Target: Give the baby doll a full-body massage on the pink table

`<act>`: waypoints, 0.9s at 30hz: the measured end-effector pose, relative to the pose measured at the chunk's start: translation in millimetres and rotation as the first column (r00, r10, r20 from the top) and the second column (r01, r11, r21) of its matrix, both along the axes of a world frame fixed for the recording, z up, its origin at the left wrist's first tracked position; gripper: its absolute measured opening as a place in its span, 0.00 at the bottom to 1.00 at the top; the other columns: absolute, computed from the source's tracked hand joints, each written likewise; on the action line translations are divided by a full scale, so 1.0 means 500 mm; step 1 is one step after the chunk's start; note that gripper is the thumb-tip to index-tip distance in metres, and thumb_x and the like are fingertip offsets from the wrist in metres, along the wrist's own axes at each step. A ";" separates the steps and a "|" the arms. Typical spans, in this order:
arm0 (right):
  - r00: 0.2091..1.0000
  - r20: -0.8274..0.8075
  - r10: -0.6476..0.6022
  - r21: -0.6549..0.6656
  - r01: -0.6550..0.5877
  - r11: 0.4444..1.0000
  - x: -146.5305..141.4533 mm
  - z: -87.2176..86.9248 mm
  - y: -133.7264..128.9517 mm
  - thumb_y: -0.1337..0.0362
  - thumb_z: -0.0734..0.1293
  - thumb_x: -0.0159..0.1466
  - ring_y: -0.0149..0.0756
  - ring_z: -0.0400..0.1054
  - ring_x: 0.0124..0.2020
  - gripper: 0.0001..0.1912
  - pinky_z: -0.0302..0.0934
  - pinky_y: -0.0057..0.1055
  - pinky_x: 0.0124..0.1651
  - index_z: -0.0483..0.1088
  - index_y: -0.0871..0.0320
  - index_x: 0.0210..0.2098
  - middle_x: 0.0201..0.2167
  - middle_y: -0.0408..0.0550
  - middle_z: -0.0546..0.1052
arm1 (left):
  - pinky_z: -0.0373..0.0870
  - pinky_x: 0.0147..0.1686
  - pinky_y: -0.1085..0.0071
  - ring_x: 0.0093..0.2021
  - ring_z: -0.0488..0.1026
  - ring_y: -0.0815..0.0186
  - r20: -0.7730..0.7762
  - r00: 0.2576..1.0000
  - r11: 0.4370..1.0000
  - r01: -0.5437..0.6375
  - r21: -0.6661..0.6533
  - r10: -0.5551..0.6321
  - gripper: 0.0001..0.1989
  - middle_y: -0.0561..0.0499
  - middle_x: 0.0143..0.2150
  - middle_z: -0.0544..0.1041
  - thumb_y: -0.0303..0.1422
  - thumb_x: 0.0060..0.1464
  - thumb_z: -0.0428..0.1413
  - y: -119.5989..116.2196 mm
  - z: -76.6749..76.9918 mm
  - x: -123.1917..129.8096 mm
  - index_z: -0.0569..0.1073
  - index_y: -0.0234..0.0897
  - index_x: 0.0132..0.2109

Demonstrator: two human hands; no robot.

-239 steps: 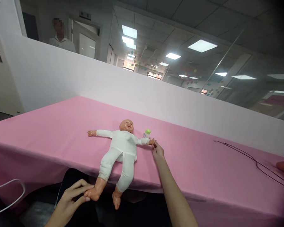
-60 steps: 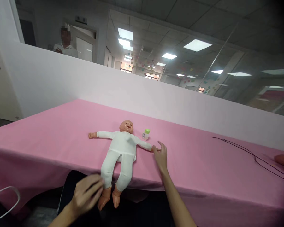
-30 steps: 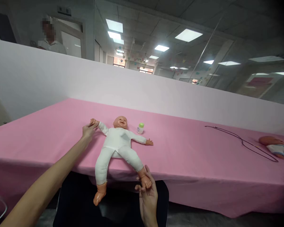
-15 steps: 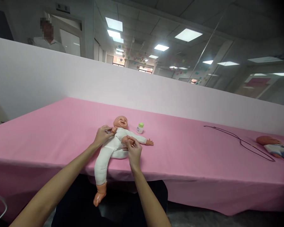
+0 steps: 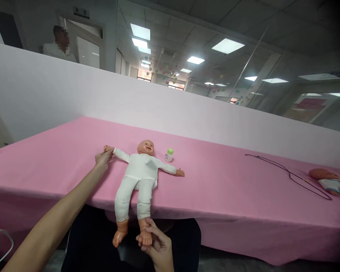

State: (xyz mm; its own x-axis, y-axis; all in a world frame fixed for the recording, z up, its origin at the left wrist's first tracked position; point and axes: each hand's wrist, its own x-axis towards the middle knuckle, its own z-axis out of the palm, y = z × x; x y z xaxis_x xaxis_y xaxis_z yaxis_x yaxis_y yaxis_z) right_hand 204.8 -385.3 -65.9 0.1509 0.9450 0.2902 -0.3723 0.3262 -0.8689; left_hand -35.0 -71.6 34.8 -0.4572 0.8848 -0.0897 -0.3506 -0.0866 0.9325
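Pink cloth (image 5: 221,189) covers the tabletop, and a smiling baby doll (image 5: 143,168) with a smooth tan head and a white fabric body lies face up near its front edge. The person's left hand (image 5: 102,158) has its fingers pinched closed on the doll's small tan hand (image 5: 107,148), with that arm stretched out to the side. The fingers of the right hand (image 5: 160,245) are partly curled, gripping the near tan foot (image 5: 145,236) between them, below the front edge of the cloth top. Both lower legs reach past that edge, and the other foot (image 5: 120,234) hangs beside the held one, touched by neither hand. The doll's free arm points outward over the cloth. A small translucent bottle with a lime-green cap (image 5: 169,155) stands upright near the head, apart from the arm. Open cloth spreads on the left beyond the left hand, and a wider stretch runs between the free arm and a thin dark cord (image 5: 289,172) on the right. Past the cord lies a second doll (image 5: 333,181) in white and blue, cut off by the picture's side. A white wall (image 5: 187,113) borders the far edge.
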 end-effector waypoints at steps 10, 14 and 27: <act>0.976 0.091 -0.196 -0.021 0.199 0.980 -0.037 0.231 0.208 0.56 0.82 0.55 0.44 0.82 0.35 0.26 0.81 0.45 0.45 0.83 0.57 0.51 0.47 0.52 0.85 | 0.66 0.36 0.68 0.37 0.76 0.60 -0.778 0.627 0.828 0.461 0.320 -0.048 0.13 0.49 0.37 0.84 0.43 0.54 0.65 -0.072 0.047 0.122 0.86 0.41 0.41; 0.986 0.055 -0.156 -0.051 0.159 0.986 -0.045 0.242 0.263 0.55 0.82 0.52 0.42 0.81 0.37 0.27 0.80 0.43 0.49 0.83 0.59 0.49 0.48 0.52 0.84 | 0.63 0.35 0.67 0.35 0.75 0.61 -0.893 0.447 0.839 0.500 0.214 -0.039 0.11 0.48 0.35 0.83 0.42 0.57 0.63 -0.092 0.042 0.147 0.87 0.44 0.40; 0.999 0.006 -0.054 -0.095 0.054 0.994 0.028 -0.015 -0.008 0.61 0.87 0.43 0.46 0.82 0.31 0.24 0.81 0.42 0.36 0.86 0.50 0.40 0.54 0.53 0.82 | 0.69 0.33 0.68 0.32 0.73 0.63 -0.028 1.000 0.997 0.003 0.081 -0.001 0.22 0.50 0.31 0.78 0.43 0.35 0.74 -0.058 -0.007 -0.009 0.81 0.34 0.35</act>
